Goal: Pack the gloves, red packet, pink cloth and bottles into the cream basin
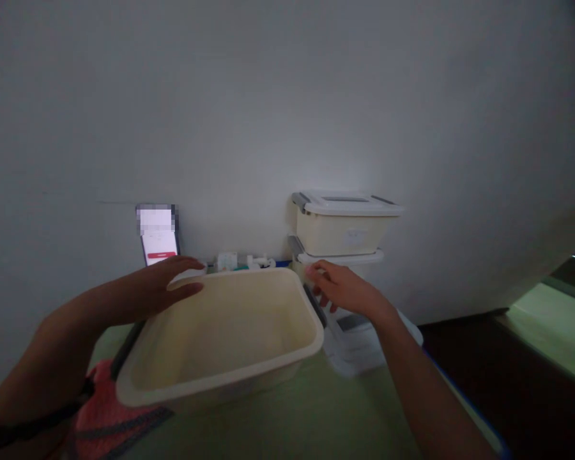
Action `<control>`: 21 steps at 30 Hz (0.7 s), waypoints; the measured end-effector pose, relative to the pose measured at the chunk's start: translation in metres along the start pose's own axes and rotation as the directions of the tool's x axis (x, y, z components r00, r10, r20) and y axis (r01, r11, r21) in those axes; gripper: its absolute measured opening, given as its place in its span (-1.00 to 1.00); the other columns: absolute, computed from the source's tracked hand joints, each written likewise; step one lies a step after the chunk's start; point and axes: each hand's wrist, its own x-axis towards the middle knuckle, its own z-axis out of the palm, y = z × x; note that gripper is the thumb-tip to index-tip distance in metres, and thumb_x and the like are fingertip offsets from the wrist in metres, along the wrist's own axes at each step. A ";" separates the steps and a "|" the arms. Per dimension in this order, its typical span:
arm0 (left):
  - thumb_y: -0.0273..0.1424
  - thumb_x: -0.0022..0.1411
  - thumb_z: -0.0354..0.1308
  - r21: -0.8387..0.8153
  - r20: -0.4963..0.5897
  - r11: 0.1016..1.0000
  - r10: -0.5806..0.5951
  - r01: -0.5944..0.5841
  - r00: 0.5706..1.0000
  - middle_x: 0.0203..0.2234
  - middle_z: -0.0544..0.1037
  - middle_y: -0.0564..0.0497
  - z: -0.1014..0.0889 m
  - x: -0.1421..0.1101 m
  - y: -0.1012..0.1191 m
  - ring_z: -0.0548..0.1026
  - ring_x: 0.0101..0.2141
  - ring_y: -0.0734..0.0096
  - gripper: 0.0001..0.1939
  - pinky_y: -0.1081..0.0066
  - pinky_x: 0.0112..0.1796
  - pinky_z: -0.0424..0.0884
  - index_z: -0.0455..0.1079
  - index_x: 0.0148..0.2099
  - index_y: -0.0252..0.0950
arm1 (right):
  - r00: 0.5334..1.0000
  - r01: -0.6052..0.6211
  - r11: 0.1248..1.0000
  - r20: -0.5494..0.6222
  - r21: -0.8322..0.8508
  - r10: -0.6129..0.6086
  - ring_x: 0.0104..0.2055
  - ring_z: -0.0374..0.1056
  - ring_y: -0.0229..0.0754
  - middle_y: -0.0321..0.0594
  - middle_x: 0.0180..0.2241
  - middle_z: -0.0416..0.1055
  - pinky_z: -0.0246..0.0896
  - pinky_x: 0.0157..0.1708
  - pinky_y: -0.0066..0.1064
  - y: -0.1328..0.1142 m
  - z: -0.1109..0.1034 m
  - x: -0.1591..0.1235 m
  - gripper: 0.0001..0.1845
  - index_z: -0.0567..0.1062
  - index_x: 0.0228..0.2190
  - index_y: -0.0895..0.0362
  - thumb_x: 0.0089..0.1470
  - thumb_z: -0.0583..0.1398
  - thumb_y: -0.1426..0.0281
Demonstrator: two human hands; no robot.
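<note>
Facing upward, the bin (234, 332) runs longest crosswise between spread left fingers (182, 262) and parted right fingers (324, 268).

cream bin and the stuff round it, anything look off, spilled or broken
No spill or damage shows. The cream bin is uncovered, and what looks like a clear or white lid lies to its right, unlike the lidded box atop the stack. The pink cloth by its near left corner looks a bit untidy.

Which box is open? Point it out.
The big box between the left hand and right hand: it has no lid, so its inside shows. The stacked upper box and lower box both have white lids on.
</note>
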 end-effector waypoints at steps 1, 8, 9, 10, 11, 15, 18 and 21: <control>0.00 0.11 -0.08 -0.008 0.009 0.999 -0.046 0.046 0.999 -0.01 0.45 -0.24 -0.002 -0.002 -0.004 0.43 -0.03 0.01 -0.40 0.13 -0.05 0.35 0.36 0.03 -0.30 | 0.999 0.003 1.000 0.040 0.003 -0.003 -0.56 0.39 -0.30 -0.12 -0.36 0.51 0.17 -0.68 -0.55 -0.005 -0.001 0.004 -0.63 0.33 -0.19 0.16 0.21 -0.08 0.16; -0.05 0.19 -0.17 -0.042 0.206 0.997 -0.058 0.068 0.977 -0.34 0.59 -0.16 -0.003 -0.004 -0.011 0.54 -0.30 0.13 -0.52 0.24 -0.26 0.43 0.42 -0.28 -0.29 | 0.984 0.072 0.988 0.174 -0.135 -0.048 -0.46 0.41 -0.16 -0.02 -0.34 0.50 0.22 -0.51 -0.41 -0.026 0.003 0.027 -0.73 0.45 -0.30 0.21 0.08 0.10 0.27; -0.05 0.20 -0.19 -0.029 0.208 0.998 -0.047 0.055 0.977 -0.37 0.58 -0.16 -0.002 -0.002 -0.010 0.53 -0.32 0.14 -0.52 0.25 -0.27 0.42 0.40 -0.33 -0.30 | 0.984 0.083 0.985 0.170 -0.152 -0.057 -0.38 0.41 -0.11 0.00 -0.32 0.50 0.22 -0.44 -0.39 -0.026 0.004 0.029 -0.75 0.46 -0.34 0.21 0.08 0.10 0.28; -0.06 0.21 -0.20 -0.025 0.210 0.998 -0.044 0.050 0.977 -0.39 0.57 -0.16 -0.001 0.000 -0.010 0.53 -0.33 0.15 -0.52 0.26 -0.28 0.42 0.38 -0.35 -0.30 | 0.984 0.092 0.982 0.166 -0.163 -0.064 -0.31 0.41 -0.08 0.01 -0.30 0.49 0.22 -0.38 -0.38 -0.025 0.005 0.030 -0.75 0.46 -0.36 0.21 0.09 0.09 0.29; -0.06 0.22 -0.21 -0.031 0.204 0.998 -0.046 0.053 0.978 -0.38 0.57 -0.16 0.000 0.002 -0.009 0.52 -0.33 0.15 -0.52 0.27 -0.28 0.41 0.37 -0.35 -0.30 | 0.984 0.096 0.981 0.163 -0.169 -0.069 -0.27 0.40 -0.06 0.00 -0.29 0.49 0.22 -0.35 -0.36 -0.023 0.005 0.030 -0.74 0.46 -0.36 0.21 0.10 0.08 0.28; -0.08 0.26 -0.26 -0.120 0.195 0.991 -0.043 0.067 0.980 -0.32 0.57 -0.14 0.000 0.005 -0.007 0.51 -0.29 0.18 -0.50 0.29 -0.25 0.40 0.38 -0.26 -0.29 | 0.986 0.097 0.983 0.151 -0.155 -0.073 -0.28 0.39 -0.10 -0.09 -0.29 0.50 0.23 -0.33 -0.39 -0.015 -0.001 0.028 -0.68 0.46 -0.28 0.17 0.15 0.02 0.23; -0.08 0.25 -0.24 -0.177 0.192 0.983 -0.018 0.053 0.981 -0.32 0.58 -0.08 -0.004 0.003 -0.001 0.51 -0.30 0.20 -0.52 0.33 -0.27 0.40 0.40 -0.24 -0.27 | 0.986 0.116 0.991 0.126 -0.073 -0.106 -0.32 0.39 -0.12 -0.16 -0.35 0.51 0.24 -0.35 -0.40 -0.014 -0.007 0.023 -0.64 0.47 -0.26 0.14 0.16 0.00 0.18; -0.08 0.25 -0.24 -0.213 0.181 0.976 -0.003 0.042 0.984 -0.35 0.59 -0.05 -0.007 0.000 0.005 0.51 -0.31 0.21 -0.52 0.33 -0.28 0.41 0.42 -0.25 -0.24 | 0.983 0.150 0.989 0.103 0.008 -0.150 -0.31 0.39 -0.11 -0.17 -0.37 0.51 0.25 -0.35 -0.40 -0.016 -0.012 0.020 -0.61 0.49 -0.30 0.13 0.16 0.00 0.14</control>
